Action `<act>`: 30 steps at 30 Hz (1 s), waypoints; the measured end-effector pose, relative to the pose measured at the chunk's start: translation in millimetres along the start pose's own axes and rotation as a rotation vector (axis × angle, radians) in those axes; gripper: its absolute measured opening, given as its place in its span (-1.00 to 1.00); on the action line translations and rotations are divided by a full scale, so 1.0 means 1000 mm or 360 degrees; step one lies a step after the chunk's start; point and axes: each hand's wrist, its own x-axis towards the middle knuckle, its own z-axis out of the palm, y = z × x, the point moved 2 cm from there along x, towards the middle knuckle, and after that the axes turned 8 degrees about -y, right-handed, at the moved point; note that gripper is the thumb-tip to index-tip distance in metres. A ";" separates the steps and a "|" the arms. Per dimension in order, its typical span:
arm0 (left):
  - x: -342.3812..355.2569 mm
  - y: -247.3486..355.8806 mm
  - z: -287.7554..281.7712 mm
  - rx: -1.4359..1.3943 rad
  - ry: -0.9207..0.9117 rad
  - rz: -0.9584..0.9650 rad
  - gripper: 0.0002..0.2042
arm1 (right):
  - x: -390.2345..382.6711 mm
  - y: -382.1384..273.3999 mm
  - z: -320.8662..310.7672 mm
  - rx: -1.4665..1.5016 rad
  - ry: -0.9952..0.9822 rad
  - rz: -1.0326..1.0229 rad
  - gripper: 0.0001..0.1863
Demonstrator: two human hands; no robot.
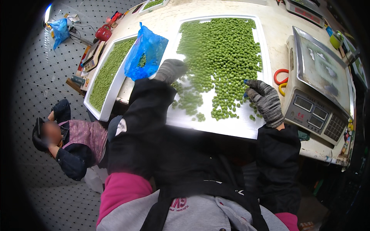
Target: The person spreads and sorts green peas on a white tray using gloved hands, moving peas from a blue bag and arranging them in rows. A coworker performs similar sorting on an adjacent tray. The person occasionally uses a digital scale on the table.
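A white foam tray of loose green peas lies before me, with a bare strip along its near side. My right hand, in a striped grey knit glove, is over the tray's right edge. Its thumb and index finger, with blue tips, stand slightly apart beside the peas. My left hand, also gloved in grey, is at the tray's left edge and smeared by motion, so its fingers are unclear. Next to it stands a blue plastic bag with some peas showing inside. Peas at the left of the tray look blurred.
A second white tray of peas lies at the left. On the right stands a weighing scale, with red-handled scissors beside it. Another person is at the left, over the tiled floor.
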 end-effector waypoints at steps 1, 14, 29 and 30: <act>-0.017 0.002 -0.005 -0.0134 -0.0060 0.0017 -0.80 | 0.000 0.000 0.000 -0.0023 0.0005 -0.0005 -0.71; -0.182 -0.016 0.018 0.0771 -0.0460 0.0633 -0.87 | -0.002 0.000 0.001 -0.0082 -0.0072 0.0086 -0.68; -0.046 -0.040 0.009 0.0930 0.0171 0.0887 -0.60 | 0.028 -0.018 0.055 -0.2124 -0.0369 -0.0024 -0.34; -0.043 -0.043 0.009 0.0931 0.0086 0.0905 -0.62 | 0.030 -0.018 0.071 -0.2129 -0.0424 -0.0127 -0.35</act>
